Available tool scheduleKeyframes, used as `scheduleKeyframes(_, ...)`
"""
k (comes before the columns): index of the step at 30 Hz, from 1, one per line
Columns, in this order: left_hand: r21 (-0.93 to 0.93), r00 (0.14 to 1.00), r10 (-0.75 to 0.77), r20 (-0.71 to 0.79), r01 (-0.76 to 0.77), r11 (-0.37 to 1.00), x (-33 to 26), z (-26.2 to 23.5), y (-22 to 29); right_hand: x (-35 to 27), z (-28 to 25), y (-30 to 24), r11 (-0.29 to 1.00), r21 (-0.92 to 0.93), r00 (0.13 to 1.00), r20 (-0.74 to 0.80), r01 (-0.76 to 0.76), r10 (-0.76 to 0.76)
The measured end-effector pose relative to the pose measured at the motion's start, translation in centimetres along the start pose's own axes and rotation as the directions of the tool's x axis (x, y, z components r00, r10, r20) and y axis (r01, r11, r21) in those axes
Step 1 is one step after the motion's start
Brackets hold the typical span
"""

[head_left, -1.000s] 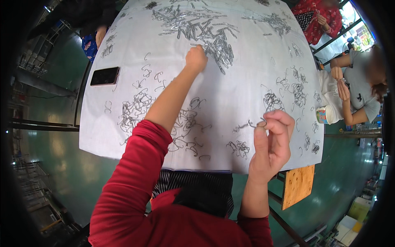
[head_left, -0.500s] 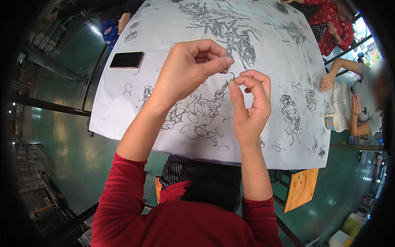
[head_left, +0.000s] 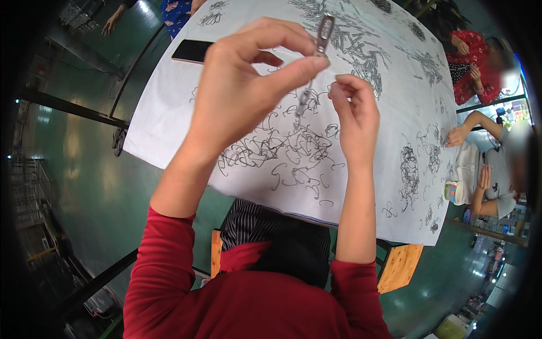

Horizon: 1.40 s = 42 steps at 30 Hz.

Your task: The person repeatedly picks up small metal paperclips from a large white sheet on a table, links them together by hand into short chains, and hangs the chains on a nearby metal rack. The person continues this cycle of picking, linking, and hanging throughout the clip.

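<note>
My left hand (head_left: 248, 73) pinches a flat, slotted metal link (head_left: 324, 35) between thumb and fingertips, holding it upright above the table. Below that pinch hangs a blurred string of silvery metal pieces (head_left: 304, 104); how it joins the link is hidden by my fingers. My right hand (head_left: 357, 116) is just to the right, apart from the link, with thumb and fingers drawn together. Whatever is between them is too small to tell. Under both hands lies a loose heap of thin, dark, curved wire hooks (head_left: 307, 146) on the white-covered table (head_left: 254, 183).
A phone (head_left: 191, 51) lies at the table's left. Many metal links (head_left: 358, 59) are piled at the far side, and another heap of wire hooks (head_left: 409, 172) is at right. Other people sit around; one in grey (head_left: 497, 169) works at the right edge beside a small tub (head_left: 450, 192).
My left hand has risen with the link and shifted slightly. My right hand has drawn away to the right; the curved hook at its fingertips no longer shows. The view has shifted too.
</note>
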<state>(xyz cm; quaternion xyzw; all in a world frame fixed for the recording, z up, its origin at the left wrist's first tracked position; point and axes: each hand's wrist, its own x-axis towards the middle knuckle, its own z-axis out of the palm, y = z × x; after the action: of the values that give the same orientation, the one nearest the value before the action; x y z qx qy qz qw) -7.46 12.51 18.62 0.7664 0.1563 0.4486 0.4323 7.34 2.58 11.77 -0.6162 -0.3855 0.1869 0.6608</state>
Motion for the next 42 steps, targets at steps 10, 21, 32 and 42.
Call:
scheduleKeyframes(10,0.113,0.990,-0.072,-0.121,0.086,0.990,0.0,-4.7,-0.4,6.7,4.1,13.5,0.489,-0.802,0.798,0.524,0.344,0.299)
scheduleKeyframes(21,0.062,0.994,-0.010,-0.112,0.017,0.998,-0.7,-2.2,-1.4,2.6,1.7,-5.0,0.951,0.275,0.972,0.221,-0.142,0.082)
scheduleKeyframes(32,0.093,0.982,0.183,-0.043,-0.179,0.980,0.5,4.8,0.7,1.1,-2.1,-10.8,0.928,0.353,0.992,-0.080,0.123,-0.101)
scheduleKeyframes(42,-0.030,0.995,-0.102,-0.019,0.102,0.994,3.9,10.8,-6.8,-0.9,-7.3,-12.8,0.892,0.232,0.912,-0.241,0.387,-0.332)
